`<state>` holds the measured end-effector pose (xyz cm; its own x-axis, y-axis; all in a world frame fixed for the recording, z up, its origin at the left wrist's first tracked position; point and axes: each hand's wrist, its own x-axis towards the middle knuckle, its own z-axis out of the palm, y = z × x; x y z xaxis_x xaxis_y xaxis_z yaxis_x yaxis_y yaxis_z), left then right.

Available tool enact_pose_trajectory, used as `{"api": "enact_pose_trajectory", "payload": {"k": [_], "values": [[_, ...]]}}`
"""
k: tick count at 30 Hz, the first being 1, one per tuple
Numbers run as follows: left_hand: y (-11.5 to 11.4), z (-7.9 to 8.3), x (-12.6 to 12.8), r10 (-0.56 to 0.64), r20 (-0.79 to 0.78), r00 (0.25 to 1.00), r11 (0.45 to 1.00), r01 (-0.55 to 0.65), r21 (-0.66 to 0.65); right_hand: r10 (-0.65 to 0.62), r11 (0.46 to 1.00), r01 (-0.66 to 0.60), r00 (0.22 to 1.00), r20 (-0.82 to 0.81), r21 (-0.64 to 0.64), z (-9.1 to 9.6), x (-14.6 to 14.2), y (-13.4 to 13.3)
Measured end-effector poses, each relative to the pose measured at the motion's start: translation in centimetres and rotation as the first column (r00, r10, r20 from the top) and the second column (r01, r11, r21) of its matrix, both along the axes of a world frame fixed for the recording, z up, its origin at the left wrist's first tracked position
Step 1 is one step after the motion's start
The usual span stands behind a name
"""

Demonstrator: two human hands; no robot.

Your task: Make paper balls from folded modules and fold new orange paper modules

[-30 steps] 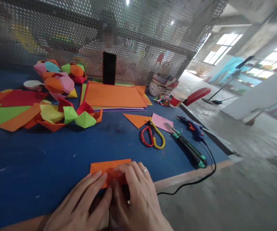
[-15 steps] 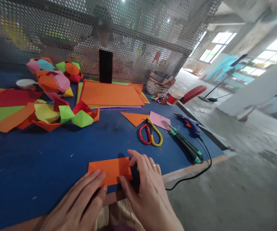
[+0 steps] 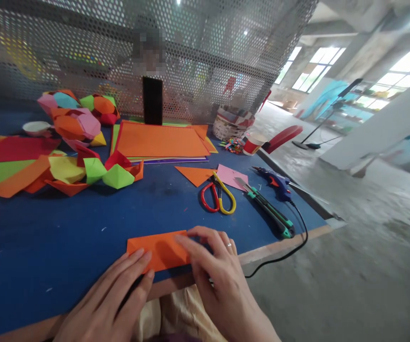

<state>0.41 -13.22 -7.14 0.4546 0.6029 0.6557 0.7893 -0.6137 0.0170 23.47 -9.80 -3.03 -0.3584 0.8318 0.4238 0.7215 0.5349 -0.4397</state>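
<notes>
A folded orange paper rectangle (image 3: 162,251) lies near the front edge of the blue table (image 3: 69,237). Across its left end rest the outstretched fingers of my left hand (image 3: 115,285), holding nothing. My right hand (image 3: 219,270), with a ring on one finger, is at the paper's right end. Its index finger reaches over the paper, the other fingers are bent, and the thumb sits below the paper's edge. Nothing shows gripped in it. Beyond the paper lie scissors (image 3: 228,194) with one red and one yellow handle, touching an orange paper triangle (image 3: 194,175).
A green and black utility knife (image 3: 271,211) and a blue glue gun (image 3: 276,183) with a trailing cord lie at right. Folded paper shapes (image 3: 94,168) fill the left. Paper sheets (image 3: 162,138), a black phone (image 3: 152,100), a basket (image 3: 231,123) and a paper cup (image 3: 253,142) stand behind.
My right thumb has come off the paper and dropped below its edge, while the index finger has moved left over the sheet. My left hand stays on the paper. The view has shifted slightly.
</notes>
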Motion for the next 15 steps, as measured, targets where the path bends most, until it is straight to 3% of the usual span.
{"api": "enact_pose_trajectory", "payload": {"k": [4, 15], "values": [[-0.1, -0.1, 0.0, -0.017, -0.017, 1.0, 1.0, 0.017, 0.026, 0.168, 0.981, -0.172, 0.985, 0.046, 0.087, -0.6, -0.3, 0.0], [-0.9, -0.1, -3.5, -0.044, -0.084, 0.996, 0.998, 0.04, -0.043, 0.148, 0.983, -0.141, 0.988, -0.051, 0.12, -0.8, 0.5, -0.2]]}}
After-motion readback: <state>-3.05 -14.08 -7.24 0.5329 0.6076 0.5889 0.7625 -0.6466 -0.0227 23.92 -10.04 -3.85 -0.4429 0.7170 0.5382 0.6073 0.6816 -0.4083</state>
